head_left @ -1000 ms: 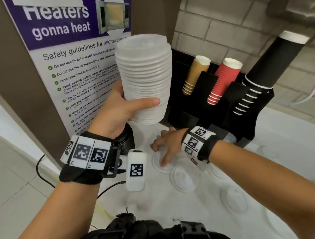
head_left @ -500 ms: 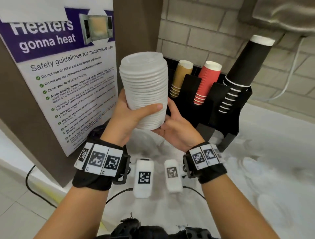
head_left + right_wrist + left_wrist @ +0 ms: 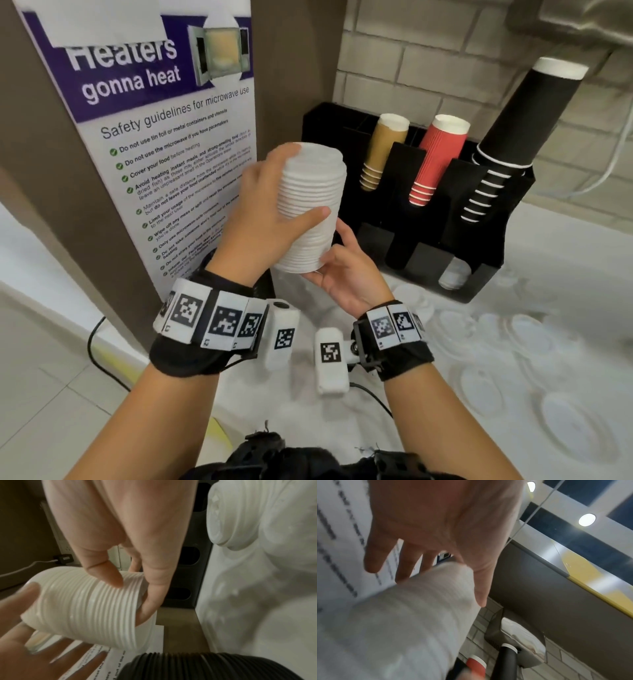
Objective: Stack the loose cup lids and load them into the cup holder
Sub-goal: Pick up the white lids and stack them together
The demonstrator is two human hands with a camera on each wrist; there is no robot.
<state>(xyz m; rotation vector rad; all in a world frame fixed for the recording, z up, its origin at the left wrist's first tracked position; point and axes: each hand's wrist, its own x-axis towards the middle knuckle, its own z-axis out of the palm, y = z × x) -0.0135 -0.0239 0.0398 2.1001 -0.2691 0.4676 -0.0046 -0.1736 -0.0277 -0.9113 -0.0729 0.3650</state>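
A person at a white counter (image 3: 565,260) steadies a tall stack of lids (image 3: 310,209) in mid-air, just left of the black cup holder (image 3: 486,240) that stands against the brick wall. Left of the stack hangs a microwave safety poster (image 3: 161,144). The left hand (image 3: 263,219) wraps the stack's side, thumb pressed across its front and fingers reaching up toward the top; the wrist view shows those fingers fairly straight along the far side. The right hand (image 3: 346,270) cups the stack from beneath, its fingers curled round the bottom rim.

The stack stands nearly upright, its top tipped a little toward the holder — long axis roughly vertical. The holder lies to the right of both hands and farther back, so the right hand is the nearer one. Its upper slots already carry leaning sleeves of brown cups (image 3: 383,150), red cups (image 3: 436,157) and black cups (image 3: 507,144); a low opening at its front right appears to hold a few white lids (image 3: 454,275). That, by the look of it, is where the stack would go.

Right of the holder's foot — and nearer the person — loose lids (image 3: 479,387) lie scattered flat on the counter, so the gathering looks unfinished.
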